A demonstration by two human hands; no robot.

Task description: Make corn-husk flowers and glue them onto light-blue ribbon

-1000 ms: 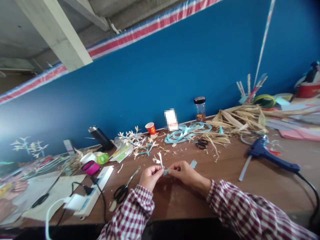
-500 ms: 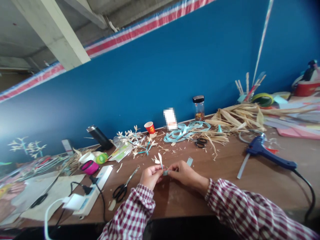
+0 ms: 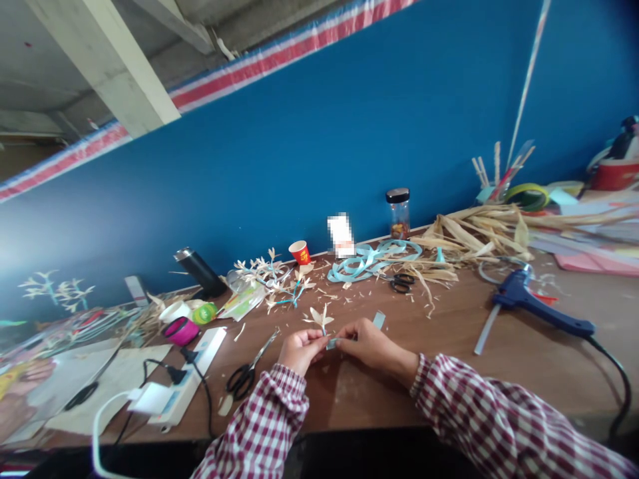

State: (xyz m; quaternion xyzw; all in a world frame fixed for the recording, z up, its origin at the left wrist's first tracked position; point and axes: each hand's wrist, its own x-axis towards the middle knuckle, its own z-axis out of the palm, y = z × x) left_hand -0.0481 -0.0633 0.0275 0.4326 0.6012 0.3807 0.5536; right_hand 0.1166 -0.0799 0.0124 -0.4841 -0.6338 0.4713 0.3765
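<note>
Between finger and thumb, my left hand [image 3: 300, 352] pinches the stem of a small pale husk flower [image 3: 319, 318], its petals spread above the fingertips. My right hand [image 3: 368, 342] is closed on a short strip of light blue ribbon [image 3: 331, 343], which reaches across to the flower's stem. Another short piece of ribbon [image 3: 379, 320] lies on the table just behind my right hand. Black-handled scissors [image 3: 241, 380] rest left of my left hand with their blades pointing away.
A blue glue gun [image 3: 542, 301] with its cord lies at the right. Behind the hands are coiled blue ribbon [image 3: 357, 264], dried husks [image 3: 474, 233], a red paper cup [image 3: 300, 252] and a jar [image 3: 399, 216]. A power strip [image 3: 194, 372] stands left; another person's hand [image 3: 32, 379] shows far left.
The husk flower has turned in my left fingers, so its petals now show fanned out. Both hands stay in nearly the same place, and the view has shifted slightly.
</note>
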